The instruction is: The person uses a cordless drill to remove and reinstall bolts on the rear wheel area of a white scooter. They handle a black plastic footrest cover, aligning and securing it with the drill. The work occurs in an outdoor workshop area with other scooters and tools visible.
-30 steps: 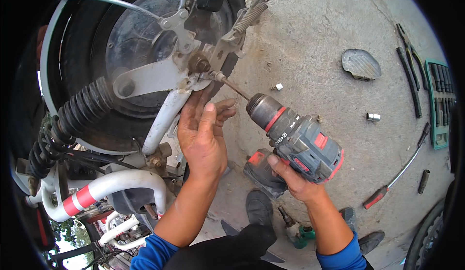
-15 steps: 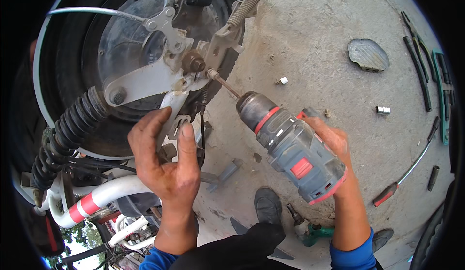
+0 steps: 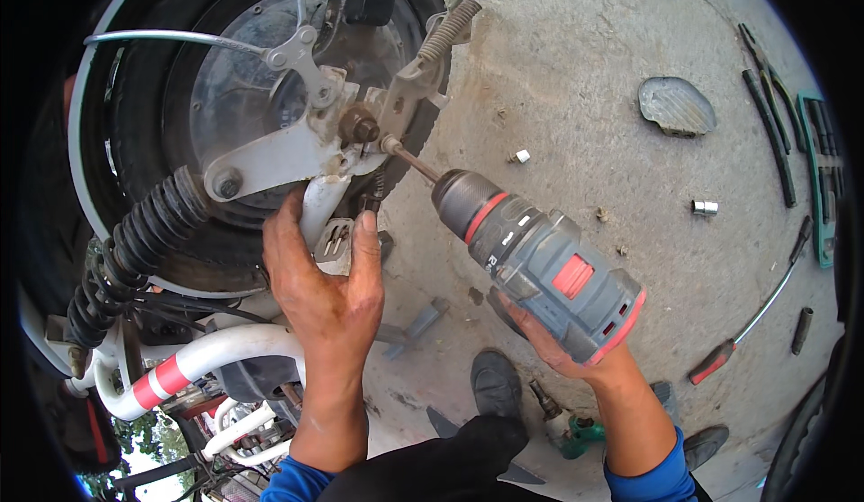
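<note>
My right hand (image 3: 551, 338) is closed round the handle of a grey and red cordless drill (image 3: 549, 273), mostly hidden under the tool's body. From its chuck a long thin shaft (image 3: 416, 161) reaches up-left to a small bolt or socket end (image 3: 390, 144) on the wheel's bracket. Just right of a large rusty axle nut (image 3: 362, 128) is where that tip sits. Below the grey metal arm (image 3: 270, 162), my left hand (image 3: 328, 291) grips around a white frame tube (image 3: 322, 203). Its fingers go behind the tube; its thumb lies beside a slotted metal plate (image 3: 335, 243).
A black shock absorber spring (image 3: 135, 250) stands left of the big wheel (image 3: 135, 142). On the concrete right lie a ribbed metal cover (image 3: 677, 106), a chrome socket (image 3: 705, 207), a red-handled bar (image 3: 714, 363), pliers (image 3: 765, 79) and a green tool case (image 3: 825, 241). A green tool (image 3: 580, 436) lies near my feet.
The drill's handle and my right hand have swung from its right side to underneath, while its tip stays at the bolt. My left fingers have slipped behind the white tube.
</note>
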`<state>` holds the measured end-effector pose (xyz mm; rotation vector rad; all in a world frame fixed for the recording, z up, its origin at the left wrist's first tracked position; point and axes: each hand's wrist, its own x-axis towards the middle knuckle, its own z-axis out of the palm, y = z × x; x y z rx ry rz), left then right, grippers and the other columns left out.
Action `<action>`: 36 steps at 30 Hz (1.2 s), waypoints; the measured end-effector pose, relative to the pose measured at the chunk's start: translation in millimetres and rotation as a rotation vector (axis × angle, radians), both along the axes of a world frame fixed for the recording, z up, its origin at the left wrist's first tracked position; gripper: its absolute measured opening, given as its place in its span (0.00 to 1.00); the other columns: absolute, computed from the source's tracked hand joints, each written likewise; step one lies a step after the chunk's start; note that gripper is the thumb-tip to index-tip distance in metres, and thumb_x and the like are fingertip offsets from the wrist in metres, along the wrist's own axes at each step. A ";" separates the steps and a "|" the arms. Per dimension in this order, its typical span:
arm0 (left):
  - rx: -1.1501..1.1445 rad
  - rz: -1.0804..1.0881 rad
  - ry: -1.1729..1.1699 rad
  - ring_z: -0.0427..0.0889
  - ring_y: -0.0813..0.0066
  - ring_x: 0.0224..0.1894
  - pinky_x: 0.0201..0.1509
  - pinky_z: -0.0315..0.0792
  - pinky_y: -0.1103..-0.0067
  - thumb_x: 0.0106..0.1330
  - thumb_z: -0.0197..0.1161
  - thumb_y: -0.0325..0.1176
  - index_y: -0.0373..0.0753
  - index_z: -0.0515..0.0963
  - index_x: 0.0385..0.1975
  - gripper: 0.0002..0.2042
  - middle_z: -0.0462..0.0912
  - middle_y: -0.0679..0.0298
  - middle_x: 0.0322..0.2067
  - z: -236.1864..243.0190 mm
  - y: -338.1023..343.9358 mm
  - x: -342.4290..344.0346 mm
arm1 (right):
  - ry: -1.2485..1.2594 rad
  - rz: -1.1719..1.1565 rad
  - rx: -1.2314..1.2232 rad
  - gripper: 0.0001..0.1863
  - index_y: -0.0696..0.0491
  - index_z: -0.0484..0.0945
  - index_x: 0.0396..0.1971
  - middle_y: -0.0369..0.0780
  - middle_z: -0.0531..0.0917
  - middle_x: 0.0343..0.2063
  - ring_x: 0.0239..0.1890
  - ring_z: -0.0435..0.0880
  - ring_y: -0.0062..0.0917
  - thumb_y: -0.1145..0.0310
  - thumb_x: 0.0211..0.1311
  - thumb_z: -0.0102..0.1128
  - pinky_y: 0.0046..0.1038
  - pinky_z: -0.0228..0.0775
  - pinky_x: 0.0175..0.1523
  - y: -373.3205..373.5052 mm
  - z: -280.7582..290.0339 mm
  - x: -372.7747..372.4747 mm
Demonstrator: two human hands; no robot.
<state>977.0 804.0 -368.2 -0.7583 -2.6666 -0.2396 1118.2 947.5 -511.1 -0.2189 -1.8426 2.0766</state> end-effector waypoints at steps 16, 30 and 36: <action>-0.032 0.008 0.007 0.78 0.47 0.50 0.58 0.69 0.62 0.59 0.72 0.31 0.26 0.71 0.57 0.28 0.77 0.45 0.48 0.7 1.8 1.1 | -0.021 0.061 0.030 0.16 0.56 0.79 0.32 0.42 0.78 0.21 0.21 0.76 0.28 0.68 0.41 0.72 0.26 0.72 0.32 44.2 0.1 -25.9; -0.017 -0.016 0.014 0.78 0.47 0.49 0.56 0.70 0.63 0.58 0.70 0.29 0.26 0.71 0.57 0.27 0.77 0.45 0.47 0.4 2.8 -0.2 | 0.071 0.049 0.327 0.13 0.55 0.81 0.31 0.44 0.81 0.22 0.26 0.83 0.40 0.65 0.45 0.69 0.35 0.73 0.30 75.6 3.4 -44.2; 0.015 -0.012 0.002 0.78 0.47 0.49 0.57 0.70 0.62 0.57 0.70 0.28 0.26 0.71 0.57 0.27 0.77 0.45 0.47 -0.5 0.9 0.3 | 0.103 0.051 0.433 0.14 0.53 0.82 0.36 0.42 0.81 0.24 0.28 0.83 0.39 0.65 0.47 0.68 0.36 0.73 0.31 81.6 4.5 -45.5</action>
